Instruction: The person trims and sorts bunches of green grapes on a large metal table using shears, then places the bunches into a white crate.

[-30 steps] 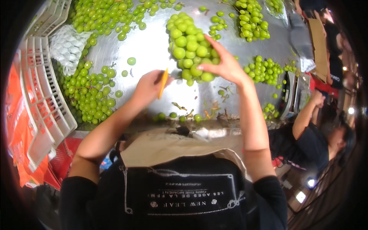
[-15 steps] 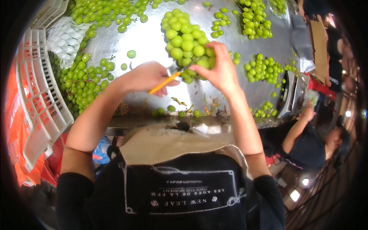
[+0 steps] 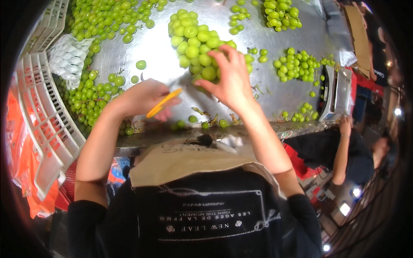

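Observation:
A big bunch of green grapes [image 3: 195, 41] lies at the middle of the metal table [image 3: 150, 41]. My right hand [image 3: 232, 77] is at its near right end, fingers curled over the grapes and thumb against the near side. To the left, my left hand [image 3: 146, 99] is closed around orange-handled scissors [image 3: 164, 103]; their blades are blurred and point toward the bunch. The scissors are apart from the grapes. A loose grape [image 3: 141, 65] sits just beyond my left hand. Stem scraps [image 3: 206, 112] and a few single grapes lie along the near edge.
Heaped grapes [image 3: 92, 92] fill the table's left side beside white foam netting [image 3: 71, 58] and a white plastic crate [image 3: 41, 99]. Smaller bunches [image 3: 297, 64] lie at the right, near a scale [image 3: 337, 94]. A co-worker's arm [image 3: 342, 150] reaches in at the right.
My left hand has drawn the scissors left, away from the bunch. My right hand and the bunch have shifted slightly left. The co-worker's hand has lowered to the scale.

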`<state>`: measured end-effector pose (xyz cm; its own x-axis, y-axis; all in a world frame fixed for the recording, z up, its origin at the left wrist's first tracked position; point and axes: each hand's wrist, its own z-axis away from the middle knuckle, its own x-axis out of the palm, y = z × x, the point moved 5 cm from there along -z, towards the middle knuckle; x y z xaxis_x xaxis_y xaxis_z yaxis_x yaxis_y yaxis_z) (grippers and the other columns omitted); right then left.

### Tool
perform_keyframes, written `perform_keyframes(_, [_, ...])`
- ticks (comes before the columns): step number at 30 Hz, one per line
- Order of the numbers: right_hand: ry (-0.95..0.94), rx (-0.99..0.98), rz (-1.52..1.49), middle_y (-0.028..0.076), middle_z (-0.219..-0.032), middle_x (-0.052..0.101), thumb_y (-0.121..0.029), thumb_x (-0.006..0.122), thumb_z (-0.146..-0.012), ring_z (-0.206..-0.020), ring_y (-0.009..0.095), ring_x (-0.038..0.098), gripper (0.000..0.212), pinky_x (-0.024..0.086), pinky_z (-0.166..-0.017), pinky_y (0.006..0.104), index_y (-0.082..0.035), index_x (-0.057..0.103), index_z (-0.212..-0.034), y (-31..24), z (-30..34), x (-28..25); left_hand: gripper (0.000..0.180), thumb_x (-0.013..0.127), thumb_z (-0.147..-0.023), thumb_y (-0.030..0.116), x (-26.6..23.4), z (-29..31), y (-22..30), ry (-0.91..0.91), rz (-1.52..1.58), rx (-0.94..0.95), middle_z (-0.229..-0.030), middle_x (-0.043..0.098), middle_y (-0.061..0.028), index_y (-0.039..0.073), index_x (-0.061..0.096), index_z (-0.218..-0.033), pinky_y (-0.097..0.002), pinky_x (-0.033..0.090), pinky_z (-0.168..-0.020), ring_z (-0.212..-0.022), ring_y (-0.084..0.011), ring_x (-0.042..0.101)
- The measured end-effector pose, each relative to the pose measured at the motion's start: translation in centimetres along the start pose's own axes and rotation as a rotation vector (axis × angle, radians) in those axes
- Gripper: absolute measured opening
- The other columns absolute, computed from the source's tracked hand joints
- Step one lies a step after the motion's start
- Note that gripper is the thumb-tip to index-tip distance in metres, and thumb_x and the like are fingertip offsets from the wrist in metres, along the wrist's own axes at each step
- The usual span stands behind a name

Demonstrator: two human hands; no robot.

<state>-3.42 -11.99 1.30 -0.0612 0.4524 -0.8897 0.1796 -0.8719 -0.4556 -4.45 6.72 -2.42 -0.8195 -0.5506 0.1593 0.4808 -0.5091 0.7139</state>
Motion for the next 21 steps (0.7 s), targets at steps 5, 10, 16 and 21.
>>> perform_keyframes(5, [-0.059, -0.055, 0.107, 0.019, -0.124, 0.042, -0.020, 0.080, -0.059, -0.111, 0.036, 0.041, 0.062, 0.036, -0.095, 0.0425, -0.008, 0.056, -0.115, -1.1, 1.0, -0.1, 0.026, 0.060, -0.087, 0.023, -1.8, 3.1, 0.4, -0.006, 0.076, 0.023, -0.077, 0.065, -0.0084, -0.003, 0.060, -0.093, -0.0238, 0.051, -0.055, -0.064, -0.0129, 0.064])
perform_keyframes(10, [-0.101, -0.048, 0.099, 0.020, -0.125, 0.041, -0.013, 0.078, -0.061, -0.110, 0.038, 0.042, 0.061, 0.037, -0.094, 0.0429, -0.011, 0.054, -0.117, -1.5, 1.7, -0.4, 0.029, 0.060, -0.087, 0.027, -2.2, 2.6, 0.9, 0.101, 0.204, 0.009, -0.074, 0.066, -0.0084, -0.002, 0.061, -0.088, -0.0239, 0.051, -0.055, -0.062, -0.0128, 0.063])
perform_keyframes(16, [-0.155, -0.027, 0.068, 0.021, -0.125, 0.039, -0.010, 0.075, -0.063, -0.110, 0.037, 0.040, 0.061, 0.036, -0.094, 0.0439, -0.012, 0.052, -0.120, -0.7, 1.3, -0.8, 0.044, 0.060, -0.084, 0.040, -2.8, -0.4, 3.1, 0.037, -0.136, 0.108, -0.064, 0.065, -0.0095, -0.003, 0.063, -0.078, -0.0248, 0.049, -0.054, -0.056, -0.0133, 0.063])
perform_keyframes(21, [-0.171, -0.009, 0.052, 0.021, -0.126, 0.038, -0.008, 0.076, -0.061, -0.111, 0.038, 0.039, 0.064, 0.036, -0.094, 0.0443, -0.012, 0.052, -0.120, -0.3, 1.0, -0.7, 0.039, 0.059, -0.086, 0.034, -3.7, -1.6, 4.5, -0.085, -0.267, 0.032, -0.065, 0.065, -0.0100, -0.003, 0.064, -0.076, -0.0257, 0.050, -0.054, -0.058, -0.0139, 0.064])
